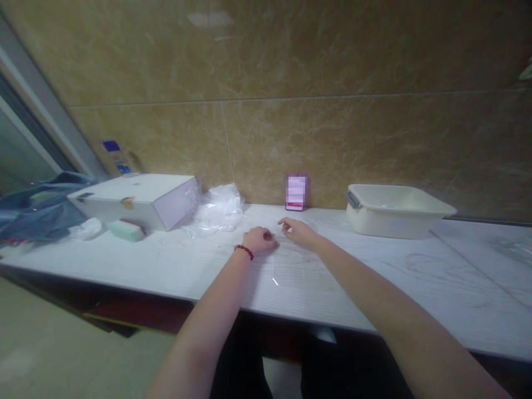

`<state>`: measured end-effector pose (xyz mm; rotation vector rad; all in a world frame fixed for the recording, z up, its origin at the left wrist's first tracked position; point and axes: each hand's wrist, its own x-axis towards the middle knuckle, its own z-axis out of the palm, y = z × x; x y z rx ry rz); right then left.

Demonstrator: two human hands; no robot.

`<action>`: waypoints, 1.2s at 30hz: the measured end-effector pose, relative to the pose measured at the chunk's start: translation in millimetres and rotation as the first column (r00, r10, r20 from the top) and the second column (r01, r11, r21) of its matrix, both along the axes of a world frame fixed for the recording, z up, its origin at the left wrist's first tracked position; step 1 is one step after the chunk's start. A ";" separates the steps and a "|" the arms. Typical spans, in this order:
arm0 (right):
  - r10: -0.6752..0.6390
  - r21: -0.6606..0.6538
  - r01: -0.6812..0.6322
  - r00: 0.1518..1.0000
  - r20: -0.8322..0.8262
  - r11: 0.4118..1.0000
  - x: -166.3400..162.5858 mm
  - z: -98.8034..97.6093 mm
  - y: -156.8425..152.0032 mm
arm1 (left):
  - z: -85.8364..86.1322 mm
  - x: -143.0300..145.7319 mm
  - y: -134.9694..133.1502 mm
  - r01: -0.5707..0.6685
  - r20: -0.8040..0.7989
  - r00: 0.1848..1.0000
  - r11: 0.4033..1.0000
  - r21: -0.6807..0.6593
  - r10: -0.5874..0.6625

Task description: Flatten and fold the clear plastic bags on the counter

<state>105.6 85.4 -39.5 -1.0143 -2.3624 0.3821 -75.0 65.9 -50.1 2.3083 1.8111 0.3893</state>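
My left hand [260, 239], with a red bead bracelet [244, 252] at its wrist, rests low over the white tabletop [199, 266], its fingers curled in. Just to its right is my right hand [296, 230], thumb and fingers drawn together in a pinch. Whatever lies between the fingertips is too faint to make out. Beneath and in front of both hands, a clear, thin, film-like thing [291, 271] seems to lie on the table; a small bright glint shows on it. A phone [296, 193] with a lit screen leans upright against the wall behind my hands.
To the left stand a white box [137, 194], crumpled clear plastic [220, 208] and a pale green block [126, 230]. Dark bluish plastic [37, 208] covers the far left end. On the right sits a cream basin [399, 213] with a grey handle. A tiled wall [266, 138] closes the back.
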 end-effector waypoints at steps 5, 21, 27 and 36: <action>-0.037 0.056 0.032 0.995 0.089 0.998 9.4 -9.5 -9.9 | -3.0 -6.4 0.7 0.115 0.084 0.990 0.993 0.010 -0.115; 0.064 0.164 -0.085 0.990 0.129 0.983 24.2 -20.9 -7.8 | -2.1 -18.1 0.4 0.321 0.022 0.946 0.946 0.046 -0.322; 0.062 0.147 -0.078 0.992 0.112 0.986 30.7 -17.4 -8.4 | -1.5 -16.9 0.7 0.317 0.006 0.948 0.948 0.027 -0.317; 0.050 0.100 -0.064 0.989 0.139 0.993 36.2 -14.2 -9.4 | 5.6 -10.9 -6.2 0.246 0.021 0.969 0.969 0.018 -0.246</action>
